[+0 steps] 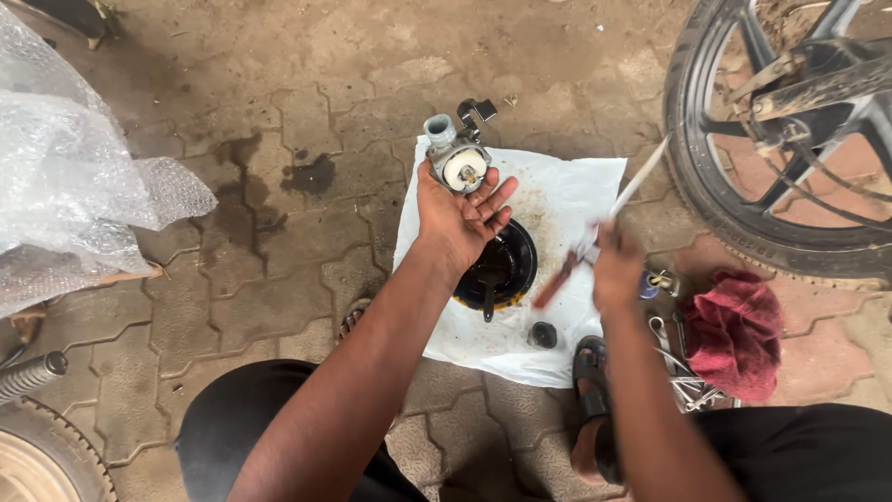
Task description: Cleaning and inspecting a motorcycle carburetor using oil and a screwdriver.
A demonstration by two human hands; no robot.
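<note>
The left hand (460, 218) is cupped around one small carburettor (458, 153), held above the white cloth (567, 200) on the paved floor (279, 242). It looks like a dense, rigid metal casting, probably oily and slippery; the solid body seems the safest hold, not the projecting lever or spout. The right hand (616, 274) grips one blurred, thin tool (595, 240). On the cloth lie one black round part (506, 270) and one small black cap (543, 335); one red rag (734, 330) lies nearby
</note>
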